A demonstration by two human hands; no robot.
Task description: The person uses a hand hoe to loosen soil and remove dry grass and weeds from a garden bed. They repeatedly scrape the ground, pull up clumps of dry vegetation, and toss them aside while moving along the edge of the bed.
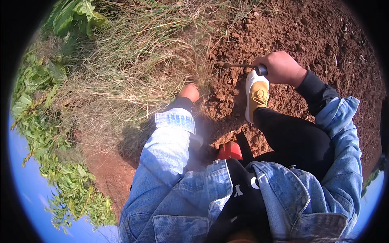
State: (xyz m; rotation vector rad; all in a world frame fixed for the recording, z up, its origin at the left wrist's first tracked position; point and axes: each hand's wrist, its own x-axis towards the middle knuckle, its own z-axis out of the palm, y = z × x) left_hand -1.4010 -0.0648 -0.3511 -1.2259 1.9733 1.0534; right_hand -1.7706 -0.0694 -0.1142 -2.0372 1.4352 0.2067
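My right hand (281,68) is closed around the dark handle of a hand tool (240,65) with a thin, rusty metal shaft. The shaft points left, and its far end lies at the edge of the dry grass, over reddish soil; its exact kind cannot be told. My left hand (190,92) reaches into the dry grass (146,70) to the left of the tool. Its fingers are hidden among the stems, so whether it grips any cannot be seen. Just below the tool's handle is a yellow and white shoe (258,92) on my foot.
Loose, clumpy red soil (319,39) spreads over the upper right. Leafy green plants (33,121) line the left side, with a large-leaved plant (73,18) at the top left. A red object (230,151) with a black strap (244,145) lies near my body.
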